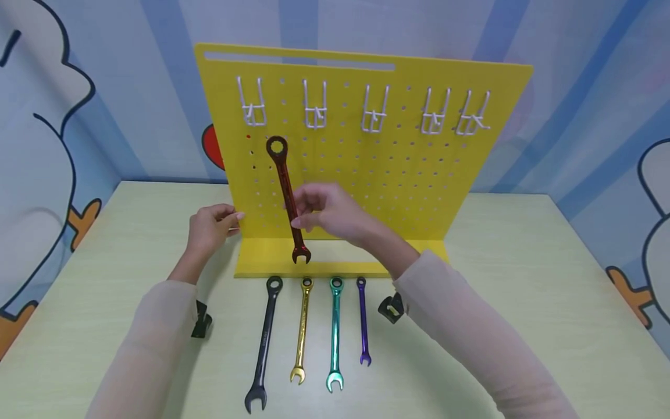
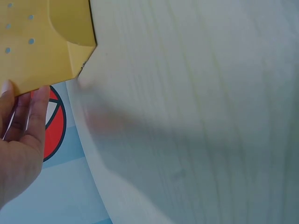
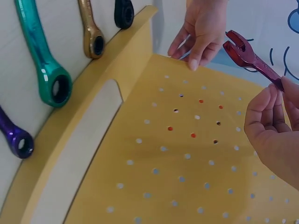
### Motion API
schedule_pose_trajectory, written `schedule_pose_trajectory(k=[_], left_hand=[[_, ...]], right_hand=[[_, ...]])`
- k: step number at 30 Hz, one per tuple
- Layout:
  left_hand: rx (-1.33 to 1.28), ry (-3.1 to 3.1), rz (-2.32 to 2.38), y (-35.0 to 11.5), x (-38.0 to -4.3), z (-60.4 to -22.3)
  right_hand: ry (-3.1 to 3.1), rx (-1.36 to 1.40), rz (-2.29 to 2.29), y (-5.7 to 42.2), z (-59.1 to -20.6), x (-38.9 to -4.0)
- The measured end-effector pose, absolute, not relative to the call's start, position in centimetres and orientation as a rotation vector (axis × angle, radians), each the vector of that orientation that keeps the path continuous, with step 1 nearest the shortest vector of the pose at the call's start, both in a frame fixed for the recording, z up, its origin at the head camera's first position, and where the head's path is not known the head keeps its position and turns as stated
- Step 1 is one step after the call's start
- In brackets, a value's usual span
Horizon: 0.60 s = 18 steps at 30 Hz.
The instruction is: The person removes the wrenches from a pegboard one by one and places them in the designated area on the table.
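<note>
A red combination wrench (image 1: 284, 180) is pinched between the thumb and fingers of my right hand (image 1: 335, 209). It stands nearly upright in front of the yellow pegboard (image 1: 445, 73), ring end up and open end down. The board's left edge is between the thumb and fingers of my left hand (image 1: 209, 230), low down; the left wrist view shows this grip near the board's corner (image 2: 70, 60). Above the red wrench, several white wire hooks (image 1: 253, 107) hang in a row along the board's upper part, with nothing on them.
Before the board's base (image 1: 262, 259) lie a black wrench (image 1: 266, 331), a gold wrench (image 1: 302, 329), a teal wrench (image 1: 335, 331) and a purple wrench (image 1: 363, 320), ring ends toward the board. They rest on a pale wood-grain table (image 1: 523, 279). A patterned blue wall covering (image 1: 398, 29) stands behind.
</note>
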<state>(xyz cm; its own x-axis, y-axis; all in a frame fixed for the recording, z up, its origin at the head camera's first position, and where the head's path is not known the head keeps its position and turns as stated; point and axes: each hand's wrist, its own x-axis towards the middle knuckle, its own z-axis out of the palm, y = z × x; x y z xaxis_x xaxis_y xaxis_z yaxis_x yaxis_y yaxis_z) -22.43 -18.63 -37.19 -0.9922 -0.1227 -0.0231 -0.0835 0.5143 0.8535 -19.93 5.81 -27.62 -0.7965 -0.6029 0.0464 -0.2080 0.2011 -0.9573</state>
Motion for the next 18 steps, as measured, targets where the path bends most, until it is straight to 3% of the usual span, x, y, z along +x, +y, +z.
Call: schedule_pose_trajectory(k=[8,18], left_hand=[[0.190,-2.695,-1.508,-18.6,-22.6,-37.4],[0.148,-2.641,-1.453,-21.2,-26.6,-43.5]], right_hand=[[2.125,-0.682,-1.588,7.0,-29.3,-20.0],[2.151,-0.600,-1.499,8.8,-31.6,-19.8]])
